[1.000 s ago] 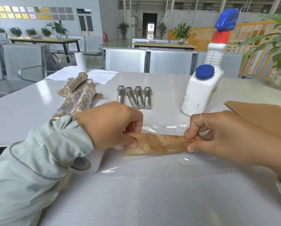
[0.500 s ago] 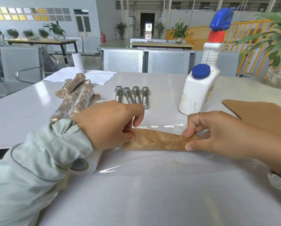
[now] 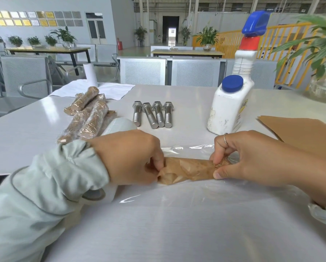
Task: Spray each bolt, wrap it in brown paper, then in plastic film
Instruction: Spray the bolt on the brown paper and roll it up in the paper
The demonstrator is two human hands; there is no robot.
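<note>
1. Bolt point(image 3: 191, 168), wrapped in brown paper, lies crosswise on the plastic film point(image 3: 196, 195) just in front of the spray bottle point(image 3: 228, 108); you pinch one end with your left hand point(image 3: 128, 157) and the other with your right hand point(image 3: 253, 157), fingers and thumbs curled on the paper.
2. Keep both paper ends tucked flat under your fingertips, so the wrap does not spring open as the film goes around.
3. Judging by the loose film edge between the bundle and the bottle, this is the film-wrapping step: roll evenly with both hands and keep the sheet taut, or it will likely crease and cling to itself.
4. Left of the bottle, four bare bolts point(image 3: 152, 114) wait side by side; further left lies the pile of finished bundles point(image 3: 88, 118). To the bottle's right sits the brown paper stack point(image 3: 300, 129).
5. Your left sleeve point(image 3: 45, 186) covers most of the film roll point(image 3: 109, 193).
6. No metal shows through the paper, so the bolt's head end cannot be told, and the film's near edge is hard to trace on the table point(image 3: 177, 233).
</note>
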